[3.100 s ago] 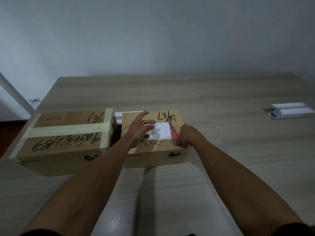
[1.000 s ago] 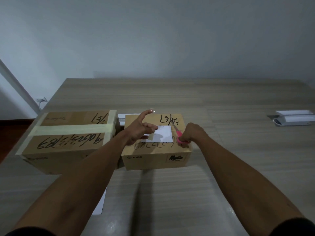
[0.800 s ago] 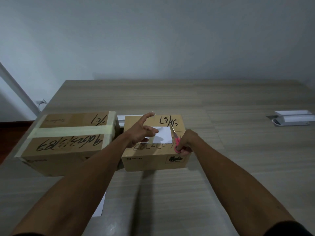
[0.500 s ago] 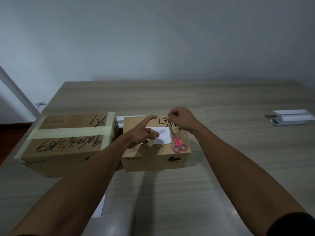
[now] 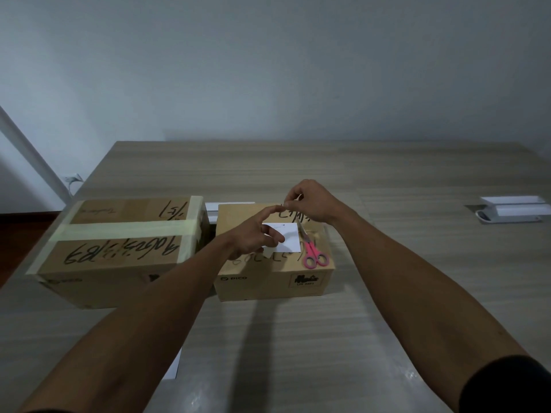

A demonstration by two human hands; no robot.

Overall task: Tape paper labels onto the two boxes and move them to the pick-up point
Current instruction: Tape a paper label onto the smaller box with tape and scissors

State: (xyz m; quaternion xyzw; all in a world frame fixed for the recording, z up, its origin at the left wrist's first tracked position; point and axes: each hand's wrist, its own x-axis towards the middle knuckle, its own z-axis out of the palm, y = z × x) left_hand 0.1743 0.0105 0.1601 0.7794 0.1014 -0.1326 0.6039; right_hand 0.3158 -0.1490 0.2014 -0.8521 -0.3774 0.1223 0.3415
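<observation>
small brown cardboard box [image 5: 274,281] on wooden desk [image 5: 387,293]: white paper label [image 5: 287,241] under left hand [image 5: 253,236], grip released; pink-handled scissors [image 5: 313,254] beside label; right hand [image 5: 313,201], grip pinching, contents unclear.

The left hand [image 5: 256,234] covers the near left part of the paper label [image 5: 287,241] and some of the black writing on the smaller cardboard box [image 5: 274,278]. What the right hand [image 5: 310,201] pinches at its fingertips is too thin to tell. A white sheet [image 5: 174,365] on the bench [image 5: 387,186] is mostly hidden under the left forearm. The white device [image 5: 512,213] at far right is cut by the picture's edge.
</observation>
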